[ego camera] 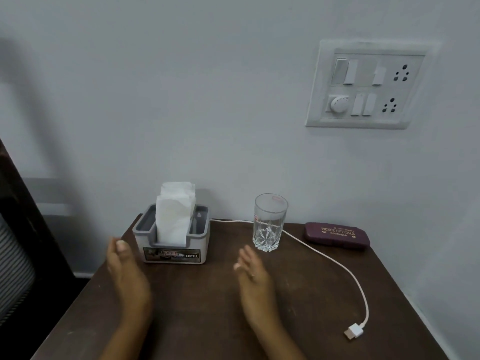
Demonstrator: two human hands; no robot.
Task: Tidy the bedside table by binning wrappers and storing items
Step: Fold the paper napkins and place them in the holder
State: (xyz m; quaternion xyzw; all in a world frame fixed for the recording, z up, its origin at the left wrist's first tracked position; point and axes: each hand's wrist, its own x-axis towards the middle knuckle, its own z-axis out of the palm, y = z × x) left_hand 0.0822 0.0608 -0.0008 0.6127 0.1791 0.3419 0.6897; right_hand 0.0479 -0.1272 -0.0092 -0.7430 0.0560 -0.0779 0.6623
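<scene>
Left hand (127, 276) just beside tissue holder (174, 252)

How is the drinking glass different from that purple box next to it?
The glass is clear, so you can see through it; the case is solid maroon with gold letters. The glass stands tall and upright; the case lies low and flat. The glass is open at the top and looks empty; the case is shut. Both sit on the brown table, towards its back edge.
</scene>
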